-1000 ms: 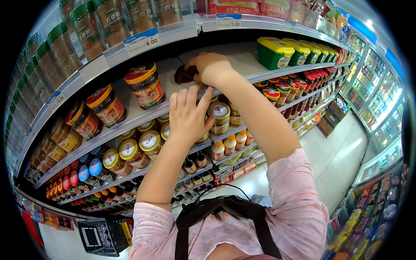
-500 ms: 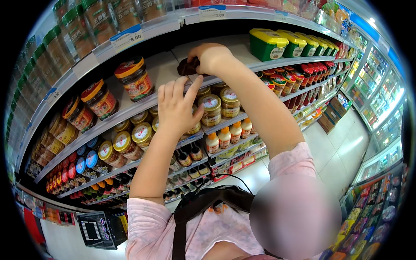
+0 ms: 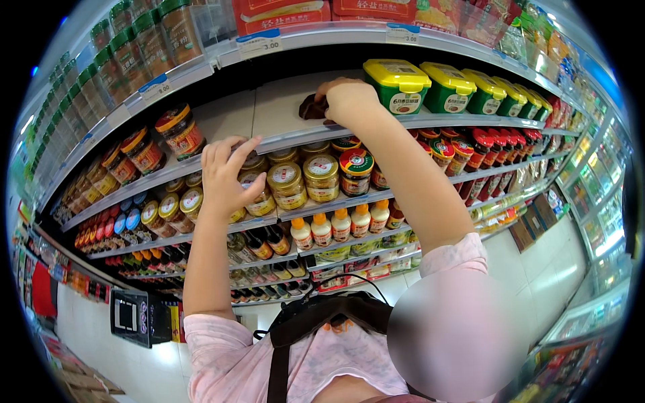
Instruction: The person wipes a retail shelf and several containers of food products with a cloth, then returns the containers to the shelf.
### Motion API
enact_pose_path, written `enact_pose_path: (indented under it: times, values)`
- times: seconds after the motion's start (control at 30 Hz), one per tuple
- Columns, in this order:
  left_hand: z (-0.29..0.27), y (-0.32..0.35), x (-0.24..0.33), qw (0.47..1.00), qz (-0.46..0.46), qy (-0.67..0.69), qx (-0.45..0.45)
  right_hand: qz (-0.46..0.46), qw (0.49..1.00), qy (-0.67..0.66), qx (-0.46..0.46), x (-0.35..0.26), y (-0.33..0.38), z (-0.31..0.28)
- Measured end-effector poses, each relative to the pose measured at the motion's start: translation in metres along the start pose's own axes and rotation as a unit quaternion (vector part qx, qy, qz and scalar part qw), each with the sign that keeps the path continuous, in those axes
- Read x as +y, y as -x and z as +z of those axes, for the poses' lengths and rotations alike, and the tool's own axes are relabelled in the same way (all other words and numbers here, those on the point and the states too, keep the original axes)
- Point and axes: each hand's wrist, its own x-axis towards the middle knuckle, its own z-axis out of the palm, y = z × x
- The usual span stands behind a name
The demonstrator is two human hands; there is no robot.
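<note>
My right hand (image 3: 351, 102) is closed on a dark brown cloth (image 3: 311, 107), bunched up on the bare top of a white shelf (image 3: 279, 94). Just right of that hand stands a green tub with a yellow lid (image 3: 396, 86), first of a row. My left hand (image 3: 225, 171) is open at the shelf's front edge, its fingers spread and holding nothing; whether the fingertips touch the edge I cannot tell. Left of it, on the same shelf, is a dark jar with a red and orange lid (image 3: 180, 133). Part of the cloth is hidden behind my right fingers.
Gold-lidded jars (image 3: 287, 185) line the shelf below, with orange-capped white bottles (image 3: 340, 225) lower down. Overhead, a shelf rail with price tags (image 3: 322, 39) holds red packets and green-lidded spice jars (image 3: 176, 33). A black basket (image 3: 140, 319) is on the floor, lower left.
The cloth has moved right along the shelf with my right hand, nearer the green tubs. My left hand is now farther from my right. The view has shifted too.
</note>
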Motion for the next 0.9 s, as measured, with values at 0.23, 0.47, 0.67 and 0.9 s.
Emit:
enact_pose_path:
  times: [0.23,0.47,0.67,0.9]
  values:
    - [0.0,-0.006,0.007,0.999,-0.047,0.009,-0.021,-0.113,0.967,-0.083,0.213,0.011,0.009,0.017]
    - [-0.006,-0.012,0.013,0.995,-0.087,0.018,-0.049,-0.243,0.863,-0.207,0.391,0.024,0.062,0.003]
    - [0.01,-0.033,0.035,0.993,-0.086,-0.047,0.072,-0.207,0.868,-0.27,0.362,0.07,0.098,-0.002]
    - [0.042,-0.092,0.101,0.984,-0.089,0.148,-0.034,-0.083,0.755,-0.606,0.238,0.126,0.12,0.006]
